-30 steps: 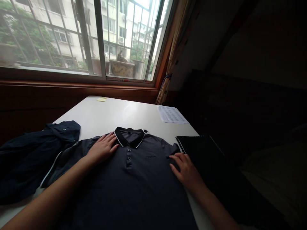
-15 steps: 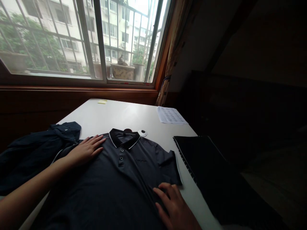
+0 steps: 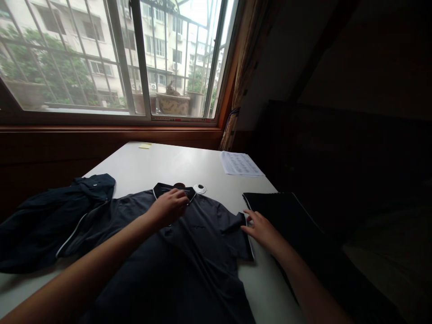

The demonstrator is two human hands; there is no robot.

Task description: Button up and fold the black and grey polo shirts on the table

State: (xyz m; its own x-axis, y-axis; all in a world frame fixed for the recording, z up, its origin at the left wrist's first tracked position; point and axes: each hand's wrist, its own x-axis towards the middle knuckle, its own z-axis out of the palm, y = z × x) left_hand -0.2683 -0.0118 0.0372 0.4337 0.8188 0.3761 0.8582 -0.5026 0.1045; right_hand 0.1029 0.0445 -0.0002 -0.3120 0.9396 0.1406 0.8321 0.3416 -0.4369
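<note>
A dark grey polo shirt (image 3: 202, 238) lies front side up, with a black, white-edged collar and short sleeves. My left hand (image 3: 170, 206) is over the collar and the top of the button placket, covering part of both. Its fingers bend downward, and their tips are hidden, so a grip on the cloth cannot be made out. At the right sleeve's white-edged cuff is my right hand (image 3: 259, 228), thumb and forefinger apart beside the cuff's upper end. Some wrinkles run down the shirt's right side.
The white table (image 3: 162, 164) carries a dark blue garment (image 3: 57, 220) at left, touching the shirt's sleeve. Dark folded cloth (image 3: 280, 211) lies at right. Behind the collar is a white round object (image 3: 200, 189). Farther back are printed sheets (image 3: 241, 163) and a yellow note (image 3: 145, 146), below a window.
My left hand has left the shirt's left shoulder and moved right onto the collar. The right hand dropped toward the shirt's side, then rose back to the cuff. The shirt shifted slightly left.
</note>
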